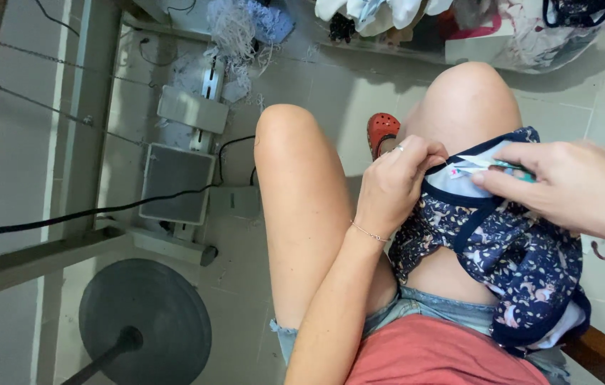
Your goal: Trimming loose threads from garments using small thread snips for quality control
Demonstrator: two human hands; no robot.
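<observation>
Over the seated person's right knee, a small navy printed garment with dark blue binding is lying draped across the thigh. Left hand is pinching the garment's upper edge between thumb and fingertips, just beside a small white label. Right hand is closing around a slim teal tool, pressing its tip against that label. Below the knees, a grey sewing-machine pedal is resting on the tiled floor, with a round grey stand base nearby.
</observation>
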